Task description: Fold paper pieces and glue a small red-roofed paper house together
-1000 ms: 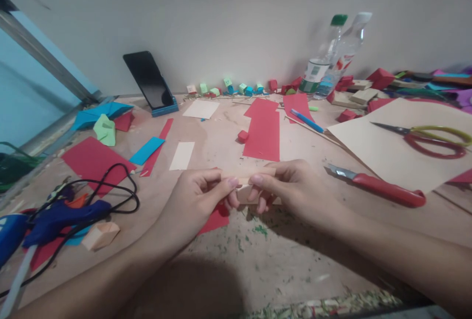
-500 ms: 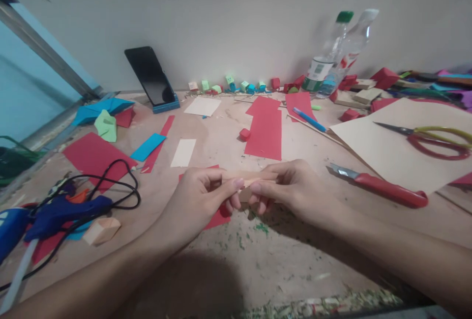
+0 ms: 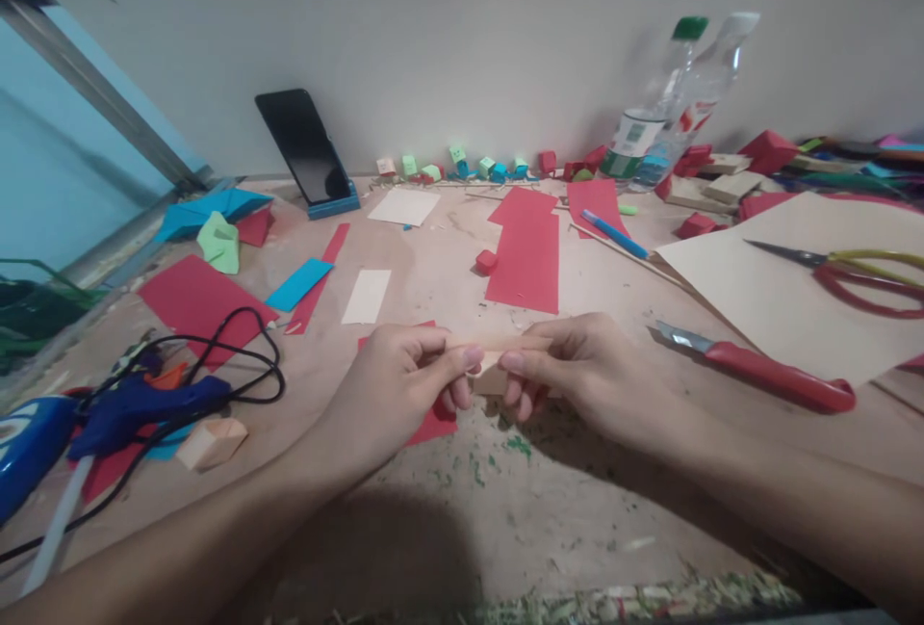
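Note:
A folded piece of peach-coloured paper (image 3: 498, 344) spans the gap between my two hands above the table's middle. My left hand (image 3: 404, 370) pinches its left end, thumb toward me and fingers behind. On the opposite end, my right hand (image 3: 588, 365) grips it the same way, the two thumbs close together. My fingers cover much of the paper, so its full shape is hidden. Under my left hand lies a red paper sheet (image 3: 433, 428), partly covered. A red-handled utility knife (image 3: 776, 373) rests to the right of my right hand.
At left are a blue glue gun (image 3: 148, 408) with a black cord and a small peach paper box (image 3: 213, 444). A phone (image 3: 303, 145) leans in a stand. Two plastic bottles (image 3: 635, 139) stand at the back. Scissors (image 3: 830, 264) lie on a cream sheet (image 3: 736, 288) at right.
The view has shifted slightly, moving the table's things a little rightward. Both hands keep their pinch on the paper, whose lower flap looks slightly changed in angle.

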Demonstrator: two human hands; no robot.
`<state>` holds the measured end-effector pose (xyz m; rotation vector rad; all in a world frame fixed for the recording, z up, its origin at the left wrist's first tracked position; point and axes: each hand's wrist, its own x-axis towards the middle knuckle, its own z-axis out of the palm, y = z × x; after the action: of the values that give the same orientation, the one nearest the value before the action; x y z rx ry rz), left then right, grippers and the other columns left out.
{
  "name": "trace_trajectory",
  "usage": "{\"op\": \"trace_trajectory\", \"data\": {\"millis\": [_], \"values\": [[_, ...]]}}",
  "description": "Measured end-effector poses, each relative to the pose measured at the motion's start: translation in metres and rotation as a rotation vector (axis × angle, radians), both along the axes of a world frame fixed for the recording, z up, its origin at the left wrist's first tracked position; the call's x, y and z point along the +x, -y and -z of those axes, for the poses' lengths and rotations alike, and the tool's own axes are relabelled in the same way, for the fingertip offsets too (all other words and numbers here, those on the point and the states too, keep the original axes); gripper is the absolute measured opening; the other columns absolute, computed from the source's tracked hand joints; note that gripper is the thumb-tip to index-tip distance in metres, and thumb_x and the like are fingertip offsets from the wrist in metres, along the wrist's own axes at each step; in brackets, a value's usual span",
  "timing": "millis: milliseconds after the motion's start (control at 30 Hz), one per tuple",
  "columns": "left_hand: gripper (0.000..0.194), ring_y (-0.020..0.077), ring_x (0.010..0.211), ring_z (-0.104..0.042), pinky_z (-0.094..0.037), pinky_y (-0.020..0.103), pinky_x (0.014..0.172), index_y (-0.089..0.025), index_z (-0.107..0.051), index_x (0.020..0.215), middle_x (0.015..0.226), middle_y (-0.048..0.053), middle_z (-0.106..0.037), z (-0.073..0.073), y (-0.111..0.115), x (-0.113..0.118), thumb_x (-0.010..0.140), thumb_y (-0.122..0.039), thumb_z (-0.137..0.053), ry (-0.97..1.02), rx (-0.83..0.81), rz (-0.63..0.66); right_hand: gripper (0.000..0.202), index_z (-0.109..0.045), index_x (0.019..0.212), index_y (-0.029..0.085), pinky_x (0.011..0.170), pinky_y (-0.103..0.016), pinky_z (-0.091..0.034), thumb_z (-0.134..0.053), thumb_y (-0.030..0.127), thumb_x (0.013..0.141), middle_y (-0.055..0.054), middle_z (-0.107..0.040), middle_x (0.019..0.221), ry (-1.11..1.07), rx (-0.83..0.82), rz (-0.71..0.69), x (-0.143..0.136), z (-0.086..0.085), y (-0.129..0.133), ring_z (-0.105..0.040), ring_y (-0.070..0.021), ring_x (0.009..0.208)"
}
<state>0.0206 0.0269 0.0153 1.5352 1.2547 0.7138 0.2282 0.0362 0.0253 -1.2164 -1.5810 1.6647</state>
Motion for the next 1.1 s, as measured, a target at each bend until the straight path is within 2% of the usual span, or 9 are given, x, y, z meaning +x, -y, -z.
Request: {"op": "trace_trajectory", "data": {"millis": [200,400,567,667,733,867,1100], "values": [[0.039,0.0152,0.061,-0.064,-0.051,0.026,0.063,-0.015,-0.071,0.065,0.064,0.005,-0.071,0.004,-0.003,-0.001,0.096,-0.038,-0.061,0.054,-0.05,0.041,0.034,-0.078,0.076,0.011,0.06,-0.024,-0.052,-0.069,0.039,0.095,-0.009,-0.077,0.074,-0.028,-0.108,-0.054,0.002,0.004,-0.004,-0.069,-0.0137,0.063],[0.027,0.0132,0.06,-0.062,-0.052,0.024,0.061,-0.015,-0.073,0.076,0.067,0.003,-0.071,0.008,-0.004,-0.001,0.094,-0.033,-0.066,0.223,-0.02,-0.043,0.04,-0.078,0.078,0.009,0.056,-0.023,-0.052,-0.075,0.047,0.089,-0.011,-0.077,0.074,-0.125,-0.202,-0.054,0.006,0.014,-0.008,-0.069,-0.0134,0.06],[0.02,0.0126,0.054,-0.061,-0.052,0.024,0.055,-0.013,-0.076,0.096,0.063,0.001,-0.069,0.012,-0.003,0.0,0.09,-0.031,-0.072,0.391,-0.143,-0.056,0.035,-0.081,0.106,0.012,0.06,-0.023,-0.053,-0.083,0.039,0.084,-0.007,-0.078,0.073,-0.261,-0.218,0.045,0.003,0.017,-0.007,-0.072,-0.0146,0.065],[0.027,0.0137,0.051,-0.061,-0.053,0.025,0.052,-0.013,-0.075,0.106,0.062,0.0,-0.069,0.015,-0.003,0.001,0.088,-0.032,-0.075,0.49,-0.226,-0.1,0.032,-0.082,0.109,0.013,0.061,-0.024,-0.054,-0.082,0.033,0.084,-0.007,-0.079,0.076,-0.295,-0.251,0.086,0.001,0.015,-0.005,-0.071,-0.013,0.061],[0.027,0.0146,0.052,-0.062,-0.052,0.026,0.052,-0.014,-0.074,0.105,0.061,0.001,-0.069,0.015,-0.002,0.001,0.089,-0.035,-0.074,0.495,-0.238,-0.095,0.027,-0.083,0.107,0.014,0.06,-0.024,-0.054,-0.08,0.029,0.085,-0.007,-0.078,0.074,-0.292,-0.254,0.1,0.0,0.014,-0.003,-0.07,-0.0128,0.059],[0.029,0.0132,0.057,-0.063,-0.051,0.024,0.057,-0.013,-0.072,0.086,0.066,0.003,-0.07,0.016,-0.001,0.001,0.094,-0.041,-0.07,0.455,-0.222,-0.082,0.022,-0.084,0.104,0.015,0.059,-0.025,-0.054,-0.077,0.025,0.086,-0.005,-0.076,0.069,-0.264,-0.218,0.071,0.0,0.011,-0.001,-0.07,-0.0128,0.058],[0.022,0.0122,0.061,-0.062,-0.051,0.023,0.061,-0.014,-0.075,0.089,0.069,0.002,-0.071,0.011,0.0,0.0,0.09,-0.037,-0.074,0.364,-0.15,-0.114,0.028,-0.083,0.103,0.016,0.06,-0.026,-0.056,-0.08,0.038,0.086,-0.005,-0.076,0.074,-0.185,-0.16,0.058,0.0,0.011,-0.002,-0.069,-0.0137,0.062]]}}
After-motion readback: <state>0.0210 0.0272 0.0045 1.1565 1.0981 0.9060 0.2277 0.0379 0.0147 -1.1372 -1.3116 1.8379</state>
